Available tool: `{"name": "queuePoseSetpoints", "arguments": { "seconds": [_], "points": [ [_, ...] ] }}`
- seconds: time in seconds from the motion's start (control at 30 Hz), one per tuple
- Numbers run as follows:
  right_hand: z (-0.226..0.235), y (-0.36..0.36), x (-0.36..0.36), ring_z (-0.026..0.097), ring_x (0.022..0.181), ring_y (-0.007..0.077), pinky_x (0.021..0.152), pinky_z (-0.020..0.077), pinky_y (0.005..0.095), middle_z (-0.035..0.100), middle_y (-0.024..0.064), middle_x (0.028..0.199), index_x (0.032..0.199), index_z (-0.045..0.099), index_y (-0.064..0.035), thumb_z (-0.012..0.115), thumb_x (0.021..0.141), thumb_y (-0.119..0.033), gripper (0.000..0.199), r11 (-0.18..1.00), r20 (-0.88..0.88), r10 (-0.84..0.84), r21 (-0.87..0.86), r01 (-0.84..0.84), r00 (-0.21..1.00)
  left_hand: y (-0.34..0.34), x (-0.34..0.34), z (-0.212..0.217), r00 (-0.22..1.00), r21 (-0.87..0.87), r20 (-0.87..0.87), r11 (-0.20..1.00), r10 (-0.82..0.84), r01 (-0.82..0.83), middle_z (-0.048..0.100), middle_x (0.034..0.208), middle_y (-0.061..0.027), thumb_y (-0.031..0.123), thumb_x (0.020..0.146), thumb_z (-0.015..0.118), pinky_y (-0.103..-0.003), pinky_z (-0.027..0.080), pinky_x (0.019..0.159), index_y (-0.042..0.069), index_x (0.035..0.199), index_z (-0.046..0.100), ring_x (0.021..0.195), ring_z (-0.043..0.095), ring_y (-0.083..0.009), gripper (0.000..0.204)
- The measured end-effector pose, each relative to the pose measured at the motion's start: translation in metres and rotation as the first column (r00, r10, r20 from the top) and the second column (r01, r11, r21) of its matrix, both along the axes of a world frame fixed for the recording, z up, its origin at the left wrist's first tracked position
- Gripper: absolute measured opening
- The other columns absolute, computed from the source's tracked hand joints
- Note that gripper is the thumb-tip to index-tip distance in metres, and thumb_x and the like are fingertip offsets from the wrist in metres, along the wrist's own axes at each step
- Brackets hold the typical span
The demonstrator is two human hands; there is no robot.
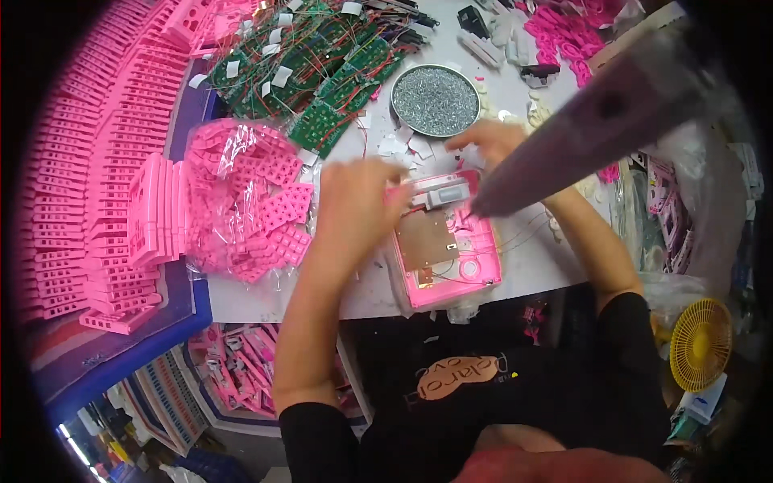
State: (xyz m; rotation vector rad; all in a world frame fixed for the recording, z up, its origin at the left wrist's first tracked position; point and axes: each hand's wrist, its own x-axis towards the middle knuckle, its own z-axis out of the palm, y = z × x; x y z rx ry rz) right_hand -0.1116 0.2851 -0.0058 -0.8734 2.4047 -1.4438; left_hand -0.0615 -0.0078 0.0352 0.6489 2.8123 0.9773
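Observation:
A pink plastic casing lies open-side up near the table's front edge. Inside it are a brown circuit board, thin wires and a grey rectangular part near its far end. My left hand has its fingers bent and closed on the casing's far left corner. Beyond the far right corner, my right hand stretches its fingers just below a round tin of small metal screws. A blurred dark bar-shaped tool hangs close to the camera and hides part of that hand.
Green circuit boards with wires are heaped at the back left. A clear bag of pink keypads lies left, beside stacked pink casings. Pink parts and scraps lie at back right. A yellow fan stands at right.

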Motion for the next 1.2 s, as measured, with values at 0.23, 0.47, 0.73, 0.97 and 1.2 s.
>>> {"name": "queuePoseSetpoints", "arguments": {
  "seconds": [0.23,0.47,0.73,0.97,1.2],
  "points": [
    [0.128,-0.076,0.002,0.062,0.079,0.0212,0.074,0.0507,0.0356,0.063,0.0125,0.092,0.140,0.042,0.0041,0.070,0.090,-0.036,0.070,0.704,0.068,0.244,-0.699,-0.129,0.967,0.070,-0.127,-0.052,0.994,-0.484,-0.092,0.875,-0.055,0.003,0.073,0.105,-0.0069,0.039,0.087,0.063,-0.050,0.034,0.098,0.026,0.101,0.078,0.111,0.061,-0.0272,0.024],
    [0.121,-0.079,-0.007,0.062,0.078,0.0124,0.072,0.0458,0.0262,0.063,0.0042,0.081,0.131,0.053,0.0031,0.071,0.088,-0.011,0.049,0.824,0.261,-0.074,-0.527,0.207,0.963,0.081,-0.146,-0.073,0.970,0.162,-0.228,0.986,0.079,-0.042,0.072,0.089,-0.0043,0.030,0.091,0.061,-0.044,0.039,0.092,0.017,0.095,0.075,0.101,0.063,-0.0219,0.020],
    [0.115,-0.044,0.024,0.057,0.062,0.0153,0.056,0.0453,0.0296,0.059,0.0075,0.076,0.140,0.040,0.0008,0.067,0.089,-0.009,0.059,0.780,0.184,-0.129,-0.588,0.214,0.975,0.062,-0.044,0.007,0.867,-0.018,-0.497,0.999,-0.042,0.038,0.069,0.081,-0.0036,0.020,0.081,0.071,-0.049,0.035,0.089,0.012,0.083,0.069,0.085,0.062,-0.0253,0.008],
    [0.088,-0.063,0.071,0.058,0.062,0.0093,0.055,0.0433,0.0221,0.060,0.0040,0.073,0.125,0.051,0.0026,0.078,0.086,-0.013,0.050,0.490,0.137,0.083,-0.868,0.079,0.987,0.052,0.050,0.001,0.978,0.312,-0.204,0.950,0.042,0.024,0.070,0.082,0.0002,0.012,0.081,0.073,-0.042,0.031,0.085,0.013,0.087,0.070,0.080,0.062,-0.0195,0.006],
    [0.079,-0.063,0.075,0.058,0.067,0.0093,0.059,0.0440,0.0229,0.059,0.0036,0.077,0.124,0.052,-0.0028,0.076,0.085,-0.010,0.047,0.624,0.049,0.077,-0.782,-0.010,0.996,0.053,0.053,-0.008,0.954,0.326,-0.289,0.945,0.086,0.014,0.068,0.085,0.0017,0.014,0.079,0.074,-0.044,0.030,0.088,0.014,0.088,0.068,0.083,0.061,-0.0195,0.011]
  ]
}}
